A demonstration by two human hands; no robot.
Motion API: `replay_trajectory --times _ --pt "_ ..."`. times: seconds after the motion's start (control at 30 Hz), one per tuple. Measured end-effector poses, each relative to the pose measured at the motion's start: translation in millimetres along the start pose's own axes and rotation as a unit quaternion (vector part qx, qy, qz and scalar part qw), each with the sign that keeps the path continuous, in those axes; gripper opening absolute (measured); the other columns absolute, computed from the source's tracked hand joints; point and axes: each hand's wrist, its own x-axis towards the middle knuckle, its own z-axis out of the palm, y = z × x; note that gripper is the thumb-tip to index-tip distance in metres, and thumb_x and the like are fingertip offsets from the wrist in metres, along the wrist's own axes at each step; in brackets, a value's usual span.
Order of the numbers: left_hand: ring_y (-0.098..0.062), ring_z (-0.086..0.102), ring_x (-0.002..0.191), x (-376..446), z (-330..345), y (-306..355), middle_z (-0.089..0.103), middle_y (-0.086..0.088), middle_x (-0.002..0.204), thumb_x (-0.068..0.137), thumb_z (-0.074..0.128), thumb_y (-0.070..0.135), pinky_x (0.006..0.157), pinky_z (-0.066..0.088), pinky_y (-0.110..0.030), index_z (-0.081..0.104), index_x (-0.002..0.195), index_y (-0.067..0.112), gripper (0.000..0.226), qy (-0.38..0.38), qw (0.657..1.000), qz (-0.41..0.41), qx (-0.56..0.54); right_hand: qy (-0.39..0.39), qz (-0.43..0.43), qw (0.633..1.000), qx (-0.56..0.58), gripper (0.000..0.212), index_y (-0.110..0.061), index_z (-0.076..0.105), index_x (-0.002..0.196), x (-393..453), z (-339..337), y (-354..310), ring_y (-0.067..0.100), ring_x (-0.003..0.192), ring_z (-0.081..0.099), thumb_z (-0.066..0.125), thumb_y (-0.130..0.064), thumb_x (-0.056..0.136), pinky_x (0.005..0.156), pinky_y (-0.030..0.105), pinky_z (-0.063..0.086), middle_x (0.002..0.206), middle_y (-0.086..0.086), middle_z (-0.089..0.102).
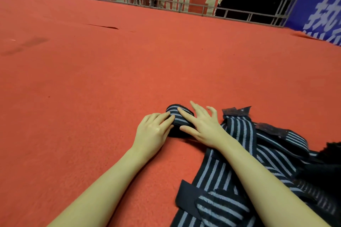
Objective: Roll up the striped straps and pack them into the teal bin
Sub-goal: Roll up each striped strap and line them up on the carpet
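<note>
Rolling was underway: my left hand (153, 131) and right hand (201, 125) pressed straight fingers on the strap roll (178, 120); next, I judged, finishing and finding the unseen bin.

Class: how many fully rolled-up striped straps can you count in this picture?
1: the rolled dark strap with grey stripes lies on the red carpet under both hands. Others lie unrolled in the pile at right, which may hide more.
</note>
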Motion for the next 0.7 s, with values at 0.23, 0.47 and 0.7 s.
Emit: replay_trajectory --times 0.23,0.47,0.7 --pt "-0.021 0.066 0.091 -3 -10 -1 0.067 -0.004 0.115 0.084 0.053 0.033 0.081 0.044 -0.031 0.066 0.115 0.013 0.039 -0.040 0.999 -0.009 -0.010 0.059 -0.009 0.996 0.073 0.060 -0.032 0.041 0.144 -7 -2 -3 0.025 0.109 0.052 0.062 -0.044 0.089 0.096 0.022 0.013 0.135 0.000 0.050" --pt "-0.024 0.068 0.087 13 -1 -8 0.070 -0.007 0.109 0.079 0.051 0.023 0.082 0.040 -0.031 0.069 0.103 0.011 0.033 -0.057 0.998 -0.027 0.001 0.140 0.001 0.989 -0.043 0.067 -0.025 0.056 0.133 2 18 -2 0.020 0.081 0.066 0.079 -0.041 0.072 0.082 0.037 0.026 0.114 0.004 0.065" --pt "-0.025 0.066 0.098 20 10 -8 0.068 -0.007 0.115 0.082 0.047 0.030 0.087 0.050 -0.038 0.068 0.110 0.012 0.040 -0.128 0.990 -0.066 0.003 0.072 0.054 0.996 -0.027 0.067 -0.036 0.034 0.146 12 22 4 0.021 0.109 0.059 0.061 -0.051 0.086 0.091 0.044 0.031 0.138 -0.001 0.052"
